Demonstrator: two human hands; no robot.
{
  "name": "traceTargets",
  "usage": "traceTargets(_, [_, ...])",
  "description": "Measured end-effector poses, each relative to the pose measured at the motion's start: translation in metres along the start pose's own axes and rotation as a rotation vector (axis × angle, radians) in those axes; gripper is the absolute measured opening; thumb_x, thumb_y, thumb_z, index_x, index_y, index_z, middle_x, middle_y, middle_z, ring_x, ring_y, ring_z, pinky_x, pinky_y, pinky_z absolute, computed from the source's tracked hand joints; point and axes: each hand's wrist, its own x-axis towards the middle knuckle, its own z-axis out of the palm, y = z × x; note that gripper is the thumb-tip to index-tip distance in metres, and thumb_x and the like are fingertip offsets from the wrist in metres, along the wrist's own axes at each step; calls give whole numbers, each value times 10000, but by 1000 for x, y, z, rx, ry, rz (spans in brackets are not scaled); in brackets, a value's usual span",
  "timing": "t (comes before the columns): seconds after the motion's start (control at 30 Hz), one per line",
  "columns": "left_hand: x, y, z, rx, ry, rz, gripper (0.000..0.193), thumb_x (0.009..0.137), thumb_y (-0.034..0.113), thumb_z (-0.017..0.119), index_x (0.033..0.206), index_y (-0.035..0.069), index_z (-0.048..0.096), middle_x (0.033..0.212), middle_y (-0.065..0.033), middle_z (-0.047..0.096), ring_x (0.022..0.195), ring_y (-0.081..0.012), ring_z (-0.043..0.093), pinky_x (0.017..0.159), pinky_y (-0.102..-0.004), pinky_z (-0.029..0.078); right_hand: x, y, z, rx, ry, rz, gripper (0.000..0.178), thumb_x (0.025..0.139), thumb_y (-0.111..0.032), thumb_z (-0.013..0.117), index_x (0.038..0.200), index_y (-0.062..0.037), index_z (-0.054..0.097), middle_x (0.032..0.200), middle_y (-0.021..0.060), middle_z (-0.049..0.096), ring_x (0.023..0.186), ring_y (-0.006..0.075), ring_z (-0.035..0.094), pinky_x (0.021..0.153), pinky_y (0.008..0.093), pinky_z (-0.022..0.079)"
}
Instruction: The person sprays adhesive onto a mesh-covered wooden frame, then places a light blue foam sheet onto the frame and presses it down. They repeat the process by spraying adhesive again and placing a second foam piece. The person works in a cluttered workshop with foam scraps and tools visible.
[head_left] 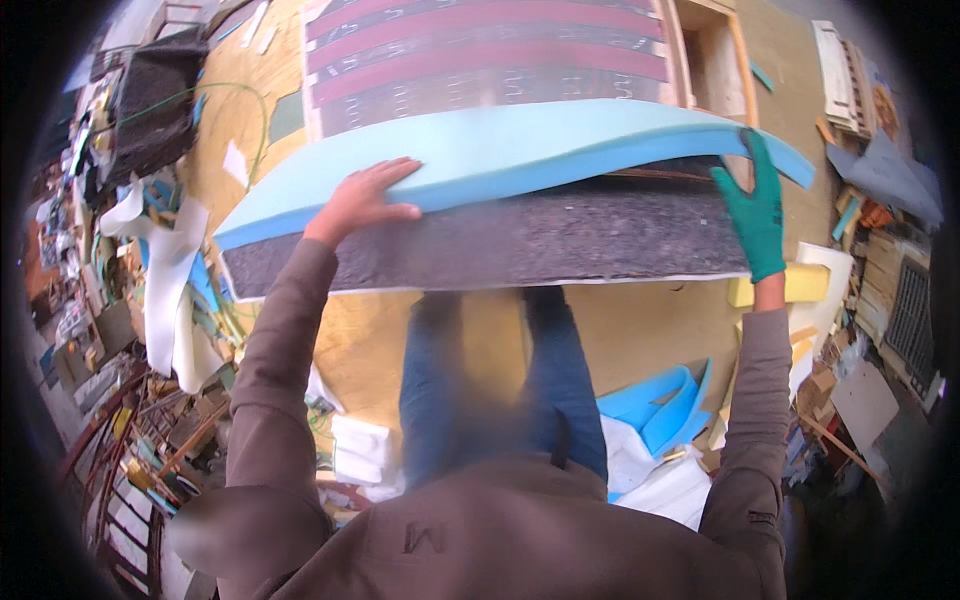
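Note:
A long light-blue foam sheet (440,155) lies along the top of a furniture frame whose near side is covered in dark grey felt-like padding (520,245). My bare left hand (365,200) rests on the foam's near edge, fingers stretched out and thumb spread. On the right, my right hand (752,205) wears a green glove. Its fingers reach up over the foam's edge, and the thumb stands apart from them. Between the hands the foam's edge bows upward, leaving a dark gap above the padding. The underside of the foam at my right hand is hidden.
Beyond the foam, maroon straps (490,55) cross the wooden frame (735,60). Blue foam offcuts (660,405) lie by my legs at right, and a yellow foam block (785,285) sits beside my right wrist. Scraps and white sheeting (175,290) clutter the left; a green hose (258,110) trails there.

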Motion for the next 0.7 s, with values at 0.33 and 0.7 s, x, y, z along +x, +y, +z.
traceTargets(0.33, [69, 78, 24, -124, -67, 122, 850, 859, 566, 788, 1581, 205, 525, 1632, -172, 483, 1501, -386, 455, 1221, -477, 389, -7, 177, -49, 290, 295, 336, 908, 925, -378, 840, 1600, -6, 360, 1592, 191, 441, 1399, 312, 493, 1167, 402, 421])
traceTargets(0.7, [72, 94, 19, -118, -112, 122, 820, 891, 460, 788, 1598, 165, 494, 1638, -221, 452, 1510, -408, 428, 1242, -476, 351, 32, 168, -90, 528, 36, 1004, 806, 890, -680, 748, 1431, -111, 568, 1285, 122, 644, 1123, 294, 684, 973, 471, 542])
